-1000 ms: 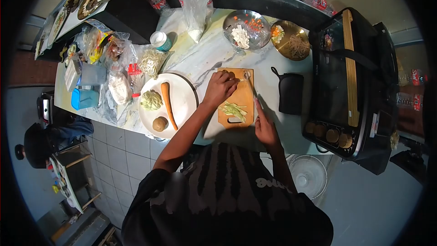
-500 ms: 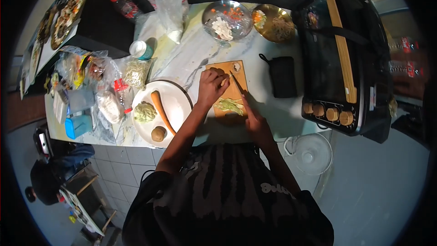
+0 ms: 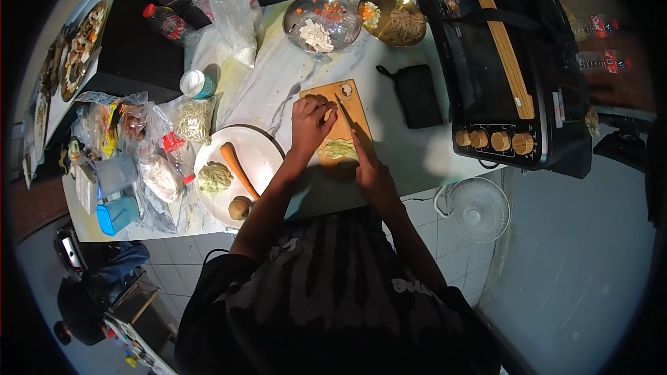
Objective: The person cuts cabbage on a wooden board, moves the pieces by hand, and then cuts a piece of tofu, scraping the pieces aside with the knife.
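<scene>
A knife point(image 3: 345, 114) is in my right hand point(image 3: 373, 175), its blade pointing up and left over the wooden cutting board point(image 3: 356, 112). My left hand point(image 3: 310, 125) is closed at the board's left side, with its fingertips near the blade; a brownish piece point(image 3: 317, 99) shows at its knuckles, and what the fingers pinch is too small to make out. Pale green shredded vegetable point(image 3: 338, 149) lies on the lower part of the board. A small whitish piece point(image 3: 346, 89) rests at the board's top right.
A white plate point(image 3: 267, 156) left of the board bears a carrot point(image 3: 237, 167), leafy greens point(image 3: 215, 177) and a round brown item point(image 3: 240, 207). Beyond are two metal bowls point(image 3: 292, 35) point(image 3: 410, 40), a black pouch point(image 3: 418, 97), an oven point(image 3: 486, 69), bottles and bags. Another person point(image 3: 83, 309) is at lower left.
The camera view has shifted and turned slightly. My left fingers have changed pose a little beside the blade. My right hand still holds the knife over the board.
</scene>
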`<state>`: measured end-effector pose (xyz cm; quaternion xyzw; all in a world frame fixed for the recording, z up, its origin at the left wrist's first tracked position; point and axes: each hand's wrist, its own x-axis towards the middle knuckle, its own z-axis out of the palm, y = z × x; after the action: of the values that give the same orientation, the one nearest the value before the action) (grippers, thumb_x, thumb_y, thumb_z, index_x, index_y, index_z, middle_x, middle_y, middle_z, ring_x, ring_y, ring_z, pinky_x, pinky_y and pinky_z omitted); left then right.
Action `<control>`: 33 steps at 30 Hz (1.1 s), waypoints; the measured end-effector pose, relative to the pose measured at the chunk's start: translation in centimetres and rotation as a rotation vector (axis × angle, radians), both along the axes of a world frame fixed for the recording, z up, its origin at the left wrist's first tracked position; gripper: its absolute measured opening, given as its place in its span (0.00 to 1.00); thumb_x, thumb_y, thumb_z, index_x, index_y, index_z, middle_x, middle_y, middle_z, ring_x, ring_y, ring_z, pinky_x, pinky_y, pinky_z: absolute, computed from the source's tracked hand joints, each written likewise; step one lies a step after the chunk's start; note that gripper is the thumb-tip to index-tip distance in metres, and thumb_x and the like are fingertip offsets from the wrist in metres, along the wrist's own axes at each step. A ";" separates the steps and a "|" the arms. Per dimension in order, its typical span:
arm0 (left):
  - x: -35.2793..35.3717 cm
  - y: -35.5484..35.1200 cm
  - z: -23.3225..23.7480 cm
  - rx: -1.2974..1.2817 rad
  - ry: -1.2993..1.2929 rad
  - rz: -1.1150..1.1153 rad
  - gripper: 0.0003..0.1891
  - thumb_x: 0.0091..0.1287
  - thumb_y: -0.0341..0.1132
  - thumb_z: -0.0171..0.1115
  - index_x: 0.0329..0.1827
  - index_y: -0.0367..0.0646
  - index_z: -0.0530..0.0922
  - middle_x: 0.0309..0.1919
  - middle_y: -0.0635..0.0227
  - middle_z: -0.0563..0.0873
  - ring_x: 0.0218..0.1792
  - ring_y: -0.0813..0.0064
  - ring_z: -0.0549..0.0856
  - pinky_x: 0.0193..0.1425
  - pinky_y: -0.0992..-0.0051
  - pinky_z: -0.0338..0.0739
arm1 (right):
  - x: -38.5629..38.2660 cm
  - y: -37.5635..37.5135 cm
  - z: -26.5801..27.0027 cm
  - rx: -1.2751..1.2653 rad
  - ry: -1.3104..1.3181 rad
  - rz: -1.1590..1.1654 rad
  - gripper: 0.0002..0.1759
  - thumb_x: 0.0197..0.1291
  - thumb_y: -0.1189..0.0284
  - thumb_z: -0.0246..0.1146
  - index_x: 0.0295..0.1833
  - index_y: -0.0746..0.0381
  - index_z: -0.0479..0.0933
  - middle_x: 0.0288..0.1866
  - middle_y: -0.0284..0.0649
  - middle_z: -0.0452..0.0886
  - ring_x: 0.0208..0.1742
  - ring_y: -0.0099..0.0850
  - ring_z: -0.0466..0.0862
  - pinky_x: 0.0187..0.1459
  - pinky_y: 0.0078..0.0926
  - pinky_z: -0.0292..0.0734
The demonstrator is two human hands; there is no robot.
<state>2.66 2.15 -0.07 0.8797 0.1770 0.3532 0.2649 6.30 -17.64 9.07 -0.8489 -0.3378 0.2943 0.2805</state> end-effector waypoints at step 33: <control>-0.2 -0.5 1.2 0.095 0.051 0.050 0.06 0.58 0.31 0.75 0.39 0.45 0.90 0.37 0.71 0.88 0.42 0.68 0.84 0.50 0.68 0.75 | 5.3 -0.6 -2.6 0.014 -0.063 0.253 0.49 0.64 0.81 0.56 0.86 0.43 0.45 0.32 0.66 0.82 0.37 0.64 0.84 0.41 0.60 0.78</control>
<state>2.47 1.61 1.17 0.8953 0.1889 0.3450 0.2093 11.60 -18.28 6.44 -0.8063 -0.4527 0.2983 0.2365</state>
